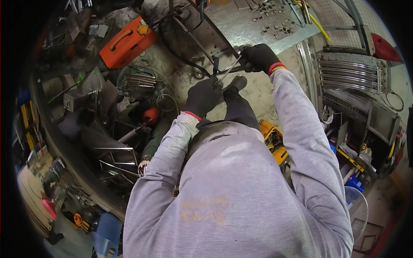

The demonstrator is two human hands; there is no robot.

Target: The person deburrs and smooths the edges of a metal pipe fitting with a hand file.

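Observation:
Both my hands wear dark gloves with red cuffs. A thin, shiny metal rod slants between them, its lower end at my left hand, whose fingers are closed around it. My right hand, higher and to the right, is closed at the rod's upper end, by the corner of a metal worktable. A small shiny bit shows at its fingertips, too small to name. Just beyond my left hand stands a short black piece, beside a dark metal bar.
Small metal parts lie scattered on the worktable. An orange case sits at the far left, above a heap of scrap and tools. Bent metal tubes are stacked at right. A yellow tool is beside my waist.

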